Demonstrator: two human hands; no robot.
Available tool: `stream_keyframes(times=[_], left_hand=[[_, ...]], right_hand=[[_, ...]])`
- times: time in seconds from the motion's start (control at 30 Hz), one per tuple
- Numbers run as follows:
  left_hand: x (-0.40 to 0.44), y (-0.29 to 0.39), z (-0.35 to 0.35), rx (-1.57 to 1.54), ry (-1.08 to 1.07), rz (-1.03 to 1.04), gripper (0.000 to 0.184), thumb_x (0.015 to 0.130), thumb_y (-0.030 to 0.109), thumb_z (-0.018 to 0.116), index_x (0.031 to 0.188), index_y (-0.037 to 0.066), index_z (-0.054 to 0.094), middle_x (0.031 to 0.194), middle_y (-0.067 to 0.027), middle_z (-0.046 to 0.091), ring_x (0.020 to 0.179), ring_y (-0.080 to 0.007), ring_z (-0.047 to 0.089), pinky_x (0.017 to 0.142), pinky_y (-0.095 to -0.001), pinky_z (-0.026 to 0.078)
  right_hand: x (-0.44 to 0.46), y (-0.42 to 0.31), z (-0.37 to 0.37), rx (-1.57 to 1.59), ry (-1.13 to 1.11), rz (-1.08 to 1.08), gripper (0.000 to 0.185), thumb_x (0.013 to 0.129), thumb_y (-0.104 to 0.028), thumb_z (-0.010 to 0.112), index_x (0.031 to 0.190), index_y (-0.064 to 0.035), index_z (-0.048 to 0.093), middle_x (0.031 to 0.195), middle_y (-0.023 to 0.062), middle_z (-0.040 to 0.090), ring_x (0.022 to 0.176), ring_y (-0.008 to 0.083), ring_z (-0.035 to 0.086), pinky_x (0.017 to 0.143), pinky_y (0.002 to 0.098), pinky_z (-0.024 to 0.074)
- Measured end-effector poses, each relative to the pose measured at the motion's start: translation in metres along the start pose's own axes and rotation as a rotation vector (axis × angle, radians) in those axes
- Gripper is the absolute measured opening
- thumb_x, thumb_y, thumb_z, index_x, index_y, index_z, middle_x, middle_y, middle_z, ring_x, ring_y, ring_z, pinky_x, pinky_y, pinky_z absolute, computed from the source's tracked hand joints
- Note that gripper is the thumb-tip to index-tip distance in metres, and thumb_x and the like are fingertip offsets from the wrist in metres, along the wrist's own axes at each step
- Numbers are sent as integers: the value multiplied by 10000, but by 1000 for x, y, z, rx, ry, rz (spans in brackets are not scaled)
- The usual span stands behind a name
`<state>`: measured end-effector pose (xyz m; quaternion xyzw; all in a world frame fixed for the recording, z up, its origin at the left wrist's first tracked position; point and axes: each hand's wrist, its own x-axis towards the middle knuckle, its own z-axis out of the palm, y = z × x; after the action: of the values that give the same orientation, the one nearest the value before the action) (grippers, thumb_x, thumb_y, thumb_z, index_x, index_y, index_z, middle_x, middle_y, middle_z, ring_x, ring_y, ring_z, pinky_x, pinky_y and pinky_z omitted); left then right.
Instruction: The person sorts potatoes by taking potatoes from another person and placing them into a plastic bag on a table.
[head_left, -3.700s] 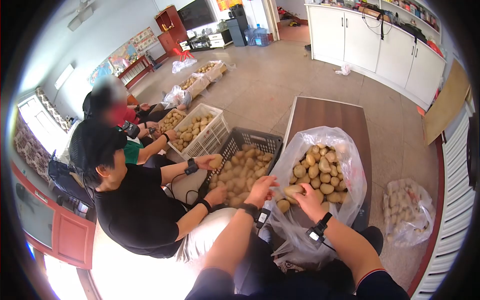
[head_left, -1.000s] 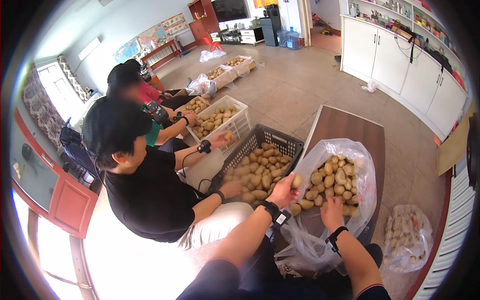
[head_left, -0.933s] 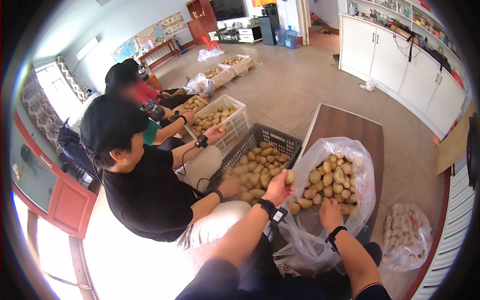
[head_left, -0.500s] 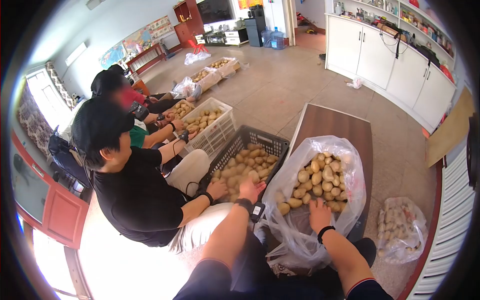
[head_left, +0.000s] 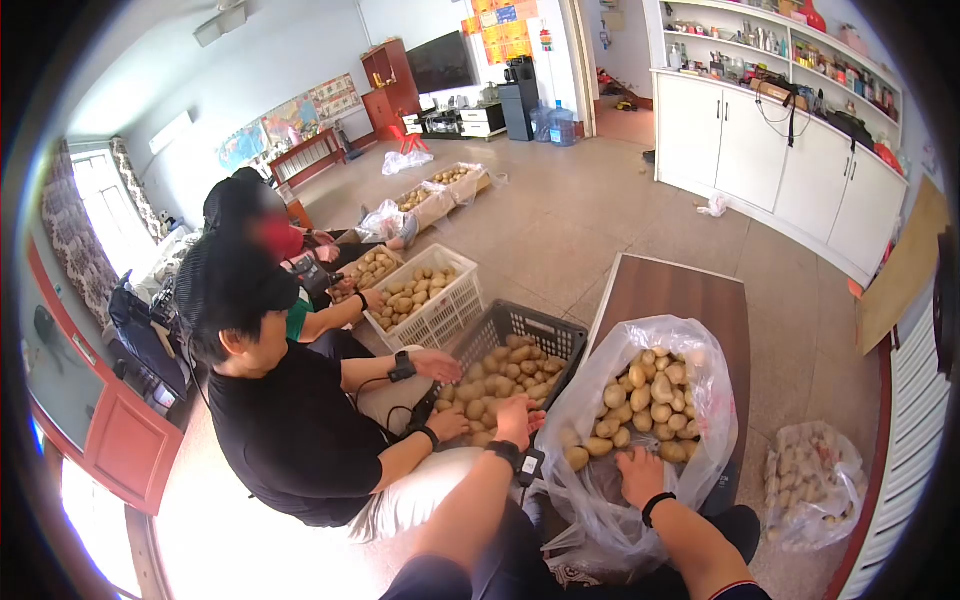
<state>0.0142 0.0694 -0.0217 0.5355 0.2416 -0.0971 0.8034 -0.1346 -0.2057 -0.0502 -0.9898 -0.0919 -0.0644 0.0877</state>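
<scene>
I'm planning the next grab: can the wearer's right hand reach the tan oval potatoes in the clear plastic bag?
Likely yes: the right hand is beside the potatoes, and the bag gapes open.

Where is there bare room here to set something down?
Free: the far end of the table, beyond the open bag, and the floor between table and white cupboards. Crowded: the dark crate, with its potatoes, the left hand and a neighbour's hands.

No lettering or number can be read: on the orange wall posters (head_left: 507,42) and the map-like charts (head_left: 290,122) (both far off) any print is too small.
</scene>
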Motion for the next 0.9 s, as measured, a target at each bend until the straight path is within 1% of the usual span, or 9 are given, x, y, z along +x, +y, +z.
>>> stream_keyframes(times=[0.07, 0.17, 0.27, 0.33, 0.43, 0.57, 0.63, 0.83, 0.9], left_hand=[[-19, 8, 13, 21, -34, -23, 295, 940, 223, 506, 1186, 61, 498, 1080, -102, 575, 764, -259, 628, 609, -354, 528], [-35, 8, 28, 94, -103, -42, 278, 941, 245, 546, 1162, 77, 533, 1032, -73, 593, 705, -204, 609, 560, -307, 482], [-39, -1, 37, 224, -247, -48, 321, 942, 270, 558, 1188, 65, 531, 1019, -58, 599, 647, -169, 603, 509, -281, 472], [-42, -7, 41, 344, -395, -97, 381, 931, 338, 582, 1207, 80, 532, 1014, -52, 596, 617, -163, 592, 504, -277, 456], [-51, -12, 50, 506, -465, -105, 434, 918, 420, 588, 1208, 101, 543, 1035, -50, 600, 604, -155, 589, 499, -275, 445], [-72, -6, 63, 572, -522, -157, 474, 906, 490, 581, 1191, 113, 555, 1072, -47, 599, 601, -146, 593, 499, -271, 437], [-85, 2, 69, 581, -581, -196, 472, 911, 515, 572, 1166, 117, 567, 1045, -51, 618, 617, -143, 602, 499, -271, 438], [-73, -1, 62, 380, -716, -322, 381, 935, 452, 589, 1063, 95, 554, 894, -74, 632, 655, -186, 621, 520, -278, 457], [-70, -2, 60, 365, -706, -331, 366, 937, 440, 591, 1068, 100, 554, 890, -68, 633, 651, -187, 622, 521, -282, 464]], right_hand=[[-2, -1, -1, 42, 7, 6, 385, 733, -119, 673, 1107, -178, 606, 1162, 161, 531, 1015, 339, 563, 834, 464, 449], [5, 4, 9, 357, 101, 140, 473, 724, -113, 673, 1184, -166, 577, 1122, 156, 555, 981, 343, 584, 809, 453, 469], [18, 13, 26, 784, 167, 317, 550, 758, -84, 641, 1288, -143, 509, 1027, 111, 587, 868, 276, 609, 717, 403, 483], [27, 4, -10, 1868, -202, 732, 555, 811, -89, 584, 1348, -145, 453, 961, 62, 582, 754, 193, 590, 660, 342, 481], [38, -11, -35, 2070, -228, 569, 495, 856, -100, 572, 1336, -126, 452, 945, 23, 565, 710, 146, 568, 606, 330, 478], [50, -28, -55, 1957, -295, 460, 425, 907, -146, 565, 1315, -93, 456, 922, 34, 572, 675, 146, 573, 569, 324, 474], [53, -34, -65, 1727, -348, 457, 348, 961, -245, 554, 1241, -50, 488, 891, 50, 581, 593, 135, 561, 497, 289, 448], [57, -30, -55, 1303, -266, 302, 375, 1005, -382, 483, 1010, -20, 578, 747, 46, 598, 486, 85, 511, 403, 242, 386], [55, -33, -61, 1264, -226, 335, 369, 1003, -373, 485, 993, -19, 590, 727, 53, 605, 519, 132, 545, 451, 272, 425]])
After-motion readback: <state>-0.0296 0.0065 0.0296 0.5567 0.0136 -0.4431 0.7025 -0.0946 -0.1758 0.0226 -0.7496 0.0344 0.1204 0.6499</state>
